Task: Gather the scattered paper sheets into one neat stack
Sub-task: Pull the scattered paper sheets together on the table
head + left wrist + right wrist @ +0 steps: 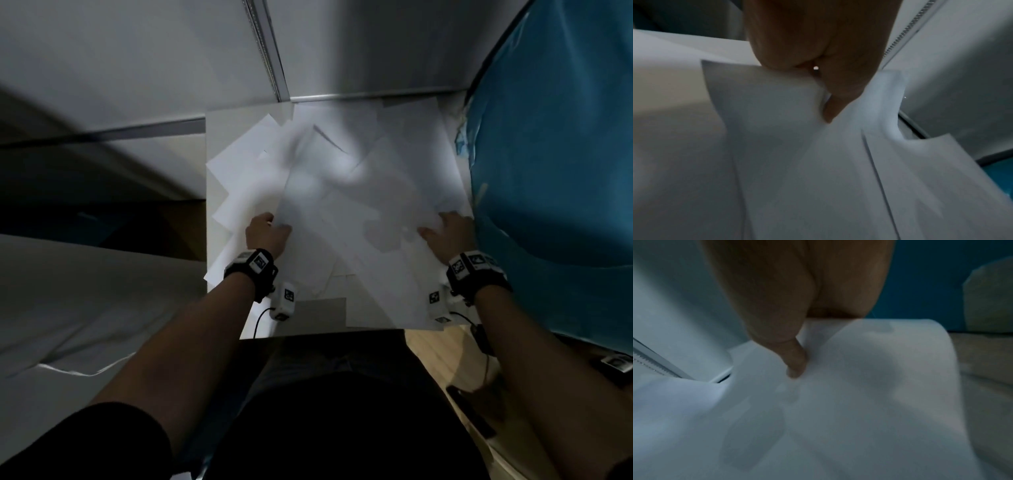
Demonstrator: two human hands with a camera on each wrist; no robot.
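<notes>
the paper sheets (342, 205) lie overlapped in a loose pile on the small table (214, 137), in the middle of the head view; their number cannot be counted. the left hand (265, 234) pinches the left edge of the pile, thumb on top. the right hand (448, 236) grips the right edge, where the paper curls up. a blue cover (561, 154) stands close at the right.
</notes>
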